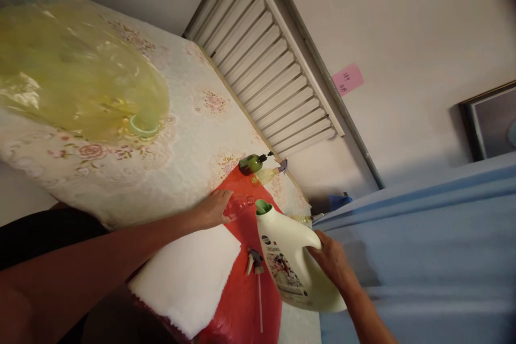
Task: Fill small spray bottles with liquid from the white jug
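A person's two bare hands work over a red sheet (242, 306) on a surface (189, 161) with a floral cover. On the sheet, a clear bottle (237, 207) appears to stand in the left hand (215, 208), whose grip is clamped around its body. At the red sheet's right edge, the right hand (330, 255) has its grip clamped on the handle of a pale jug (308, 282), tilted so its green mouth is just beside the bottle's neck; whether they touch, I cannot tell.

To do this well, I judge, the left hand should hold the light bottle steady without squeezing, while the right hand tips the bulky jug gradually and keeps its wide mouth lined up with that narrow neck.

The jug looks like smooth, opaque plastic with a printed label; the bottle is thin and transparent. On the red sheet's near part lies a dark spray head (256, 262) with a long, straight tube. A fleecy white cloth (193, 274) overlaps the sheet's left edge. At its far end are a rounded, glossy green bottle (250, 164) and a slim spray bottle (266, 175). Left of the sheet, well apart, is a shiny, crinkled yellow bag (80, 70).
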A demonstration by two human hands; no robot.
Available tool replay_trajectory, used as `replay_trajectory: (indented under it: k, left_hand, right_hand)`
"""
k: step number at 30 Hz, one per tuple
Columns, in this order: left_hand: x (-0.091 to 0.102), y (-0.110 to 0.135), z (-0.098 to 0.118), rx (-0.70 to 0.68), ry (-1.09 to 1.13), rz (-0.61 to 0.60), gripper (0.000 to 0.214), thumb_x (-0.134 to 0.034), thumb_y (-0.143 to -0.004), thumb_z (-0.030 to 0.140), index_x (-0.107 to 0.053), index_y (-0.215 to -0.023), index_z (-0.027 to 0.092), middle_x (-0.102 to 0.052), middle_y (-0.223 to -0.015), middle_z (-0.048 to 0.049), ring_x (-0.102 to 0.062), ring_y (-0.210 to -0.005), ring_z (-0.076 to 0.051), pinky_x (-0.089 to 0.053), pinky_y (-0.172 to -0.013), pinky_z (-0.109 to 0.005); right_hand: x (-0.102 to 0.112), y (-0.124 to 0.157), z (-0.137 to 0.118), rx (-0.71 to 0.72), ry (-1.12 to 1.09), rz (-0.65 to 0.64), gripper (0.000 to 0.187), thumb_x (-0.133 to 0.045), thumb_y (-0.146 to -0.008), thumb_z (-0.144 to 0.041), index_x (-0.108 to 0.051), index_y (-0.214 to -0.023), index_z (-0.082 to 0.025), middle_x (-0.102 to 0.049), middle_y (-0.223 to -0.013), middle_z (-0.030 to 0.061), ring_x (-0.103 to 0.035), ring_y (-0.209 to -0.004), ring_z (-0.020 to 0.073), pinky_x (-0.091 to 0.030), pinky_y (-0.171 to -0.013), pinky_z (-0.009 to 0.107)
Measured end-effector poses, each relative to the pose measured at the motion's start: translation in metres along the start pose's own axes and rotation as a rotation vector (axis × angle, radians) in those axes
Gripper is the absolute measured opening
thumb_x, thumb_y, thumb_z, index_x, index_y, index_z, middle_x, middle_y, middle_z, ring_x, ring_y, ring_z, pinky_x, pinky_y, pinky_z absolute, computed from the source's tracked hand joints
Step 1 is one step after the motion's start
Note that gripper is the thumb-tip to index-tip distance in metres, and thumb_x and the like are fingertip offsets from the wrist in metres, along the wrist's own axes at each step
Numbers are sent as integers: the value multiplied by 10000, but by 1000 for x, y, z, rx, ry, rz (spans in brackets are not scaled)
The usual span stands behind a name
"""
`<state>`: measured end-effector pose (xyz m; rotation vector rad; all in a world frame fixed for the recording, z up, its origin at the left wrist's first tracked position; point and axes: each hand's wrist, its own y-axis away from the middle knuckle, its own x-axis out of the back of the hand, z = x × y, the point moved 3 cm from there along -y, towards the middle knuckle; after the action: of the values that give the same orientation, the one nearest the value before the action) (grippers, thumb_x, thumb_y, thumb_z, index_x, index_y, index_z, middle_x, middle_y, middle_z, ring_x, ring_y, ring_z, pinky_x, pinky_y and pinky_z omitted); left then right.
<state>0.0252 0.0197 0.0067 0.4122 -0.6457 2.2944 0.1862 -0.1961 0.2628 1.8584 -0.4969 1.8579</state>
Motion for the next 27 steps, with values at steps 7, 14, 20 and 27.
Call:
replay_trajectory:
  k: [7,14,20,27]
  left_hand:
    - [0,-1,0,-20,-10,3,615,-714,-719,469,-489,-1229,211,-615,-1167,-130,-570,-1110,-334,-459,-970,-471]
    - [0,0,1,-35,-20,31,656,-715,-733,470,-487,-1266,164,-613,-1197,-172,-566,-1147,-348,-454,-1000,-474]
    - [-2,0,-2,-12,0,29,662,-733,-709,473,-503,-1264,193,-615,-1200,-147,-560,-1167,-357,-453,-1001,-478]
    - [0,2,0,-22,7,16,650,-731,-717,428,-486,-1276,206,-604,-1228,-146,-545,-1189,-350,-457,-987,-473]
  right_hand:
    - [3,-3,-4,-33,8,-36,179,-465,-730,-311,-595,-781,-199,-665,-705,23,-614,-687,199,-412,-621,267]
    - [8,-3,-7,-51,19,-55,150,-470,-738,-301,-581,-773,-205,-663,-702,15,-613,-684,192,-407,-605,258]
    - [9,-3,-9,-37,27,-65,129,-479,-756,-279,-583,-783,-208,-669,-714,8,-618,-691,183,-409,-610,250]
    - [11,-5,-11,-20,37,-61,132,-495,-755,-271,-601,-797,-206,-699,-745,22,-638,-708,198,-417,-627,260]
